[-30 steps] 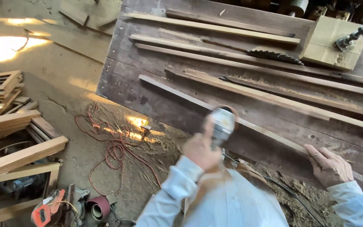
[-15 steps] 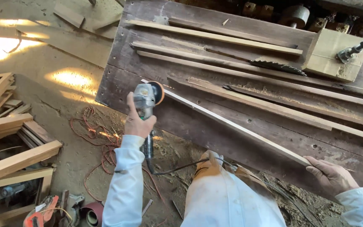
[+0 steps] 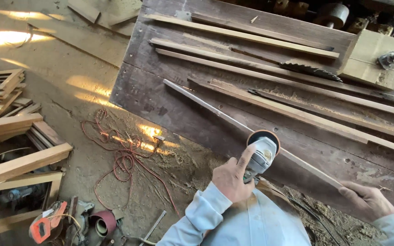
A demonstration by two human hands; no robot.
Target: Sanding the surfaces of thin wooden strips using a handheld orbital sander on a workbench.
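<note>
My left hand (image 3: 231,177) grips a grey angle grinder (image 3: 261,152) whose round orange-backed disc (image 3: 263,135) rests against a long thin wooden strip (image 3: 215,111). The strip lies diagonally across a dark wooden workbench (image 3: 169,107), running from upper left down to lower right. My right hand (image 3: 365,198) holds the strip's near end at the lower right. Both sleeves are pale blue.
More wooden slats (image 3: 251,38) and a circular saw blade (image 3: 311,69) lie on the bench, with a wooden block (image 3: 375,59) at the far right. Red cable (image 3: 124,157) coils on the dusty floor. Stacked wooden frames (image 3: 10,132) and power tools (image 3: 69,223) sit at the left.
The grinder went from mid-strip to the strip's far left end, and has now come back to the right, close to my body. My right hand has kept hold of the strip's end.
</note>
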